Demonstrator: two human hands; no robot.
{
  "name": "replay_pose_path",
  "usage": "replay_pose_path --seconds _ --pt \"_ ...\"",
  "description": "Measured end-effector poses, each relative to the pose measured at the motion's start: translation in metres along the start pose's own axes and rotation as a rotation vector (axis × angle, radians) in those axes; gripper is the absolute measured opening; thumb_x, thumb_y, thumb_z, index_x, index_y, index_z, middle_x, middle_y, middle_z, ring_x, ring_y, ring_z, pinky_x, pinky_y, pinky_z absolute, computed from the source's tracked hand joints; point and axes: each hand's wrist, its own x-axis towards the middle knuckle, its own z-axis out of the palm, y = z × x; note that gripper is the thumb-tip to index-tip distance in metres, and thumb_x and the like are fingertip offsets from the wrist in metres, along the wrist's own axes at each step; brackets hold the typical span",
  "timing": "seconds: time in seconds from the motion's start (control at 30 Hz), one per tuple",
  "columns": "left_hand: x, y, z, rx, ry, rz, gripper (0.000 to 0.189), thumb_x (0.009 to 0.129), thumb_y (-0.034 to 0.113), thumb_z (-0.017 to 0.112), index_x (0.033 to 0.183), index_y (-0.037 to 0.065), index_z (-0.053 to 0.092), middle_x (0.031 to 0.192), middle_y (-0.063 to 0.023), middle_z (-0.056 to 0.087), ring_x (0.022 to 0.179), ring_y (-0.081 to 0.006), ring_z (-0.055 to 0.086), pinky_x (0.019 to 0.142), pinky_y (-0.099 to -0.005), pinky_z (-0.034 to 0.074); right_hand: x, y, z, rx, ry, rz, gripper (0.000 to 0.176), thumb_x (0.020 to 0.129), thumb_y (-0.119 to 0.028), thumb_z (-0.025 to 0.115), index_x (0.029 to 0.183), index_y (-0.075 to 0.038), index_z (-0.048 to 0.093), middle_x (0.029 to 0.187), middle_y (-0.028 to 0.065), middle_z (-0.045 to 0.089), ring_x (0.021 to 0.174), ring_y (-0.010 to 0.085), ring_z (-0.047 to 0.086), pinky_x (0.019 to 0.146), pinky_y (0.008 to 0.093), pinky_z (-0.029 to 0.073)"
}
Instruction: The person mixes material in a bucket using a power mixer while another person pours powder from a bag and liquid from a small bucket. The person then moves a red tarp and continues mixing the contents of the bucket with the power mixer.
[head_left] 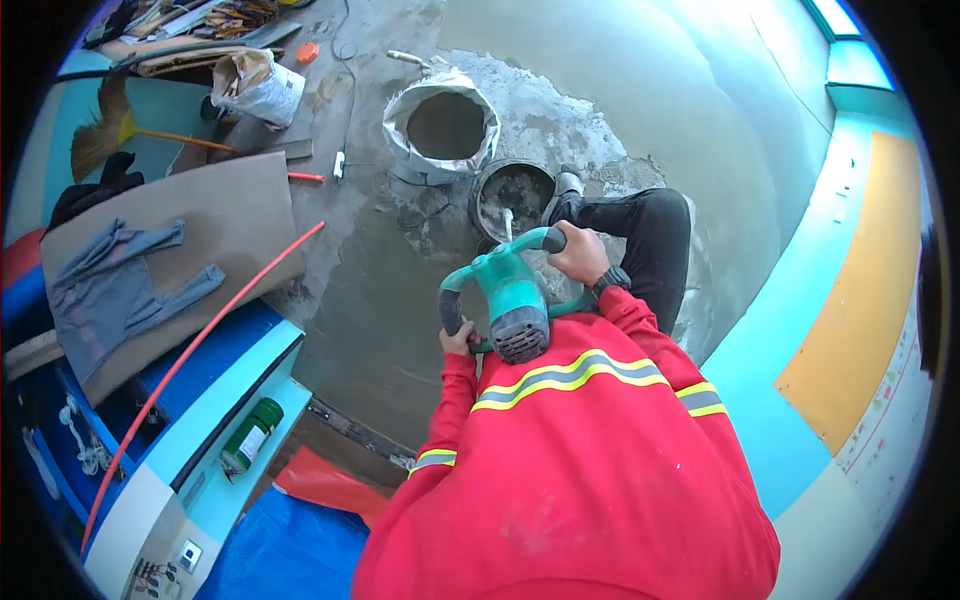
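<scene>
- Two bare hands close round the looped handles of the teal mixer (512,285), none of their fingers spread: left hand (458,338) low on the left loop, right hand (580,255) on the dark upper-right grip.
- The mixer lies between them, its long axis running from the motor end by the red jacket (600,460) out along the pale shaft (508,222) to the black bucket (475,208).
- Right hand is nearer that bucket.
- On the floor (360,340), a white bag (396,120) stands just beside the bucket's far-left rim.
</scene>
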Motion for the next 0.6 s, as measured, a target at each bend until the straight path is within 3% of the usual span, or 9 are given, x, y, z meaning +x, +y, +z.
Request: replay_pose_path --seconds 0.6 --pt "0.008 -0.026 -0.011 -0.104 0.063 0.063 0.015 0.079 0.004 0.063 0.071 0.004 0.050 0.056 -0.0055 0.047 0.045 -0.0183 0.049 0.050 -0.0370 0.051 0.022 -0.030 0.004 -0.137 -0.119 -0.047 0.044 0.063 -0.023 0.071 0.103 -0.006 0.065 0.083 0.0227 0.067 0.081 0.0403 0.066 0.074 0.0470 0.053"
